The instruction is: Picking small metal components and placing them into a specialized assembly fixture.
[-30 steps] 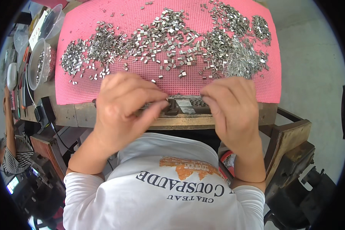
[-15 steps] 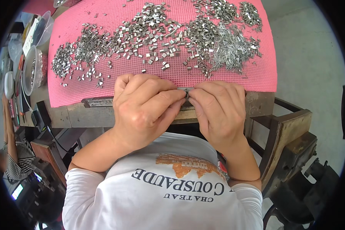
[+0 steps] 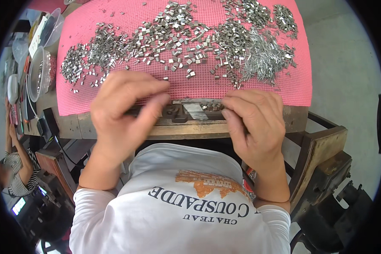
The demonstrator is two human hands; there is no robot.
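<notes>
The two hands, which nearly met half a second ago, are now apart: the left hand (image 3: pixel 118 111) has swung leftward and the right hand (image 3: pixel 258 122) a little rightward, baring the middle of one dark metal holder (image 3: pixel 180 115). That holder lies between them along the near edge of the one wooden surface (image 3: pixel 89 127), just below one pink mat (image 3: pixel 190 91). The left hand, blurred, has its thumb spread from its fingers, with nothing visible between; the right curls its fingers at the holder's right part, and I cannot tell whether it pinches anything. One pale strip (image 3: pixel 195 111) crosses the holder, beside several small pieces (image 3: pixel 211 106). On the mat lie metal blocks (image 3: pixel 173 38) too many to count, and one heap of thin pins (image 3: pixel 264 61). Three blocks lie nearest the holder's middle: one alone, two together. At left stand at least two clear tubs (image 3: pixel 33 80).
</notes>
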